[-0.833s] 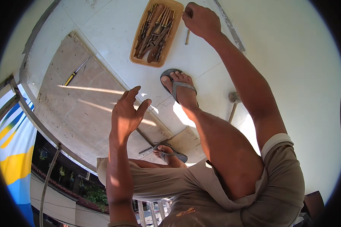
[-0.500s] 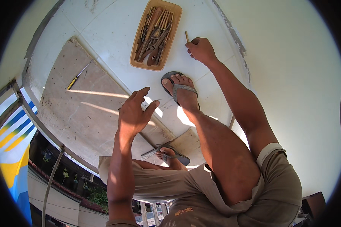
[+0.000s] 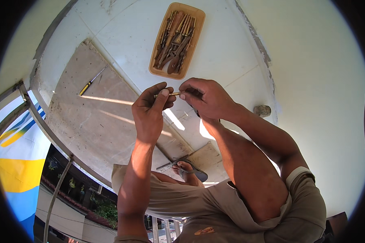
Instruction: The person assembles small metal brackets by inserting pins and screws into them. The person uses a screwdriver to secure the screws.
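Observation:
A slim brass-coloured metal rod (image 3: 174,94) is held nearly level between my two hands. My left hand (image 3: 148,109) pinches one end between thumb and fingers. At the other end, the fingertips of my right hand (image 3: 209,97) close on it. Just beyond my hands stands an orange-tan plastic tray (image 3: 196,36). Inside it lies a heap of rusty drill bits (image 3: 178,38), brass-coloured rods and other metal pieces. My right hand hides most of my right foot.
A yellow-and-black screwdriver (image 3: 85,88) lies on a worn brown board (image 3: 81,117) to the left. A small stone-like block (image 3: 262,111) sits near the wall at right. A metal railing (image 3: 48,129) curves along the left. My sandalled foot (image 3: 187,170) rests below.
My right hand has come down and left with the rod, meeting my left hand, which has gone from open to pinching the rod's end. The view has shifted slightly.

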The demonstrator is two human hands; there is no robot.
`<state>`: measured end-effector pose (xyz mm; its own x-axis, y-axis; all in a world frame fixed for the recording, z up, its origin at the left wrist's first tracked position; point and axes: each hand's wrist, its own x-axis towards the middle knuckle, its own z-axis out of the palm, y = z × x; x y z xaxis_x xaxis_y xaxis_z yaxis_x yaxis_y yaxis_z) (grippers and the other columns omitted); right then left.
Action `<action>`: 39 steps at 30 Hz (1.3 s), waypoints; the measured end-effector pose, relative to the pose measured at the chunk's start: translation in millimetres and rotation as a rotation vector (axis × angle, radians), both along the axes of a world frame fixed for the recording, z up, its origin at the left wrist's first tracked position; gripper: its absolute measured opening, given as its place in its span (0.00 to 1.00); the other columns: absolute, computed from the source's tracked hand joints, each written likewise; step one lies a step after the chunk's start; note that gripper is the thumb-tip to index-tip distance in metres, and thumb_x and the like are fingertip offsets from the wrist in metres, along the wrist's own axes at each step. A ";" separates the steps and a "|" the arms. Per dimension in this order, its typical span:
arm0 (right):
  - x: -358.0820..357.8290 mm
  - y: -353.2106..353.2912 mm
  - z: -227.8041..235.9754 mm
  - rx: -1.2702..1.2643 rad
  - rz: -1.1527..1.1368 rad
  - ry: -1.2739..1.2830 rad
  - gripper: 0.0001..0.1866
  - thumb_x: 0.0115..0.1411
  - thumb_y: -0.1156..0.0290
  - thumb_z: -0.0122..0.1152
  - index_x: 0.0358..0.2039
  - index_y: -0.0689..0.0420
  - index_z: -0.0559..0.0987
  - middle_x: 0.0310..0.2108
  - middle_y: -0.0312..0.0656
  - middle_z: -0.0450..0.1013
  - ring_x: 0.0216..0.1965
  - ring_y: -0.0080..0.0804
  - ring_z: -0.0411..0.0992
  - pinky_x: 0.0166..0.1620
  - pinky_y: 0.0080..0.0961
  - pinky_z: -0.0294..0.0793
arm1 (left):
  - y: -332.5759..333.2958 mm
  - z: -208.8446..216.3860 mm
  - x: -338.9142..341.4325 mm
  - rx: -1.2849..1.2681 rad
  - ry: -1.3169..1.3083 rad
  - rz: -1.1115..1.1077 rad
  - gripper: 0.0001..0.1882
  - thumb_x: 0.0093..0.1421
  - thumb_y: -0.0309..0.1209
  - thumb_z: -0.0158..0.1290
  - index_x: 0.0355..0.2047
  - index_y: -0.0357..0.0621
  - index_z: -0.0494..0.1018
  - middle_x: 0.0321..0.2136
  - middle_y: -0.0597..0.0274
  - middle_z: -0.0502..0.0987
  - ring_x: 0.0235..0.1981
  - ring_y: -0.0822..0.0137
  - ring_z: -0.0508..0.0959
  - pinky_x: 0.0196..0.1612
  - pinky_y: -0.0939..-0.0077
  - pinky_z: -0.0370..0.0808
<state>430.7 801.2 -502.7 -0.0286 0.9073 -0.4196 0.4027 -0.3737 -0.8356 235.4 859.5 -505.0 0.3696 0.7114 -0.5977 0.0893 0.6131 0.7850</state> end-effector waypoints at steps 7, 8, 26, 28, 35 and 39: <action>-7.1 1.2 -1.0 0.016 -0.022 0.066 0.10 0.67 0.67 0.63 0.40 0.62 0.78 0.27 0.41 0.77 0.29 0.25 0.74 0.36 0.28 0.75 | -1.1 2.2 -7.2 -0.264 -0.108 0.217 0.20 0.70 0.31 0.55 0.58 0.35 0.70 0.46 0.54 0.81 0.40 0.69 0.82 0.44 0.75 0.81; -9.6 2.3 4.5 -0.016 -0.044 0.090 0.10 0.68 0.67 0.62 0.39 0.62 0.78 0.26 0.39 0.76 0.29 0.22 0.73 0.35 0.25 0.74 | -2.9 1.1 -7.6 -0.308 -0.157 0.281 0.19 0.70 0.31 0.54 0.58 0.36 0.69 0.47 0.55 0.81 0.40 0.69 0.82 0.44 0.75 0.81; -38.0 23.5 -7.6 -0.460 -0.166 0.567 0.18 0.71 0.59 0.56 0.35 0.62 0.81 0.26 0.37 0.79 0.24 0.20 0.75 0.28 0.19 0.76 | 4.4 -9.8 -3.2 0.057 0.174 0.332 0.21 0.69 0.38 0.56 0.55 0.35 0.74 0.37 0.57 0.84 0.30 0.76 0.79 0.33 0.81 0.75; -36.8 21.3 -10.7 -0.490 -0.175 0.634 0.18 0.72 0.58 0.55 0.35 0.61 0.81 0.26 0.36 0.80 0.25 0.18 0.76 0.28 0.18 0.77 | 3.3 -9.2 1.9 0.043 0.140 0.367 0.21 0.69 0.37 0.56 0.55 0.34 0.74 0.37 0.56 0.84 0.31 0.74 0.80 0.33 0.80 0.76; -40.9 22.7 -14.6 -0.363 -0.091 0.465 0.18 0.71 0.58 0.57 0.31 0.61 0.79 0.23 0.35 0.78 0.23 0.19 0.74 0.27 0.21 0.76 | 7.4 -13.2 5.9 0.025 0.104 0.465 0.20 0.68 0.33 0.58 0.53 0.29 0.75 0.35 0.52 0.83 0.32 0.70 0.81 0.33 0.76 0.80; -44.9 26.4 -15.1 -0.037 0.073 -0.001 0.16 0.68 0.60 0.61 0.30 0.61 0.79 0.22 0.42 0.77 0.21 0.33 0.75 0.28 0.34 0.73 | 9.5 -19.6 2.7 0.020 0.113 0.472 0.19 0.69 0.34 0.57 0.53 0.30 0.75 0.38 0.54 0.82 0.34 0.69 0.82 0.37 0.75 0.80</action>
